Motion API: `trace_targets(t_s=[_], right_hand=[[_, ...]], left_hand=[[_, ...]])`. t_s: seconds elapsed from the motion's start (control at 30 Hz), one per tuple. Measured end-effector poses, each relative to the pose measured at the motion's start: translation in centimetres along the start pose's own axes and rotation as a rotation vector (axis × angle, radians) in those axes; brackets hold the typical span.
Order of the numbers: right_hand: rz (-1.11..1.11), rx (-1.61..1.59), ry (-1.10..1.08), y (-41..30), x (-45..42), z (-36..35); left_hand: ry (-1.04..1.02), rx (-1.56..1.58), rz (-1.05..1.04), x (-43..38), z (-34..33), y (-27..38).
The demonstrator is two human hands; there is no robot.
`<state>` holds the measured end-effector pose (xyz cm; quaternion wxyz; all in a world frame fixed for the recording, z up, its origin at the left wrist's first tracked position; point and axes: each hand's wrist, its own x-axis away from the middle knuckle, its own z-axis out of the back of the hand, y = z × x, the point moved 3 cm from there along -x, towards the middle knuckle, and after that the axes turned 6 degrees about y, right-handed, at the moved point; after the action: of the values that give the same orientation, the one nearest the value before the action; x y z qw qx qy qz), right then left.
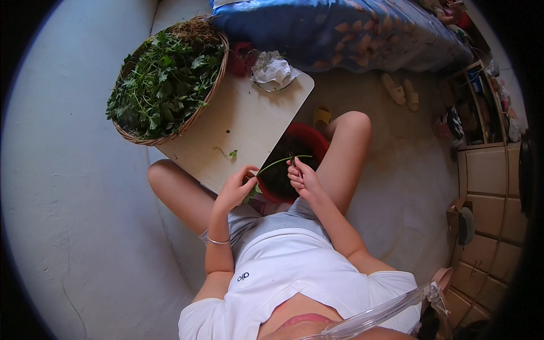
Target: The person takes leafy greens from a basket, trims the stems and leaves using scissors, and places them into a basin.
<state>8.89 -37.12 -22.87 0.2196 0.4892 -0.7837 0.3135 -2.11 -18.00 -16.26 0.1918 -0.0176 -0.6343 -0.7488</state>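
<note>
My left hand (236, 187) pinches a green leafy stem (276, 162) near the corner of the table, its leaves (254, 191) hanging under the fingers. The bare end of the stem stretches right, across a small cutting tool (292, 160) with a dark tip and reddish handle. My right hand (304, 180) grips that tool; its exact kind is unclear. Below both hands, between my knees, stands a red bucket (316, 142) with dark contents that I cannot make out. A woven basket (216, 91) heaped with leafy greens (165, 80) and some brown roots (197, 32) rests at the table's far left.
On the pale table (255, 110) lie a small sprig (231, 154) and crumpled white paper or plastic (274, 70). Behind is a bed with a blue floral cover (340, 38). Slippers (399, 91) lie on the floor. Shelves (480, 102) and boxes (486, 174) line the right; another person's hand (452, 15) shows.
</note>
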Motion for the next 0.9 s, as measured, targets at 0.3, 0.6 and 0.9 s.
trace_targets(t_s=[0.3, 0.6, 0.9], right_hand=[[-0.032, -0.051, 0.052, 1.1, -0.3, 1.0], [0.010, -0.034, 0.082, 1.0, 0.8, 0.5], [0.023, 0.379, -0.004, 2.3, 3.4, -2.7]], left_hand=[[0.063, -0.051, -0.013, -0.2, -0.1, 0.7], [0.131, -0.024, 0.016, -0.7, -0.3, -0.4], [0.187, 0.019, -0.099, -1.0, -1.5, 0.7]])
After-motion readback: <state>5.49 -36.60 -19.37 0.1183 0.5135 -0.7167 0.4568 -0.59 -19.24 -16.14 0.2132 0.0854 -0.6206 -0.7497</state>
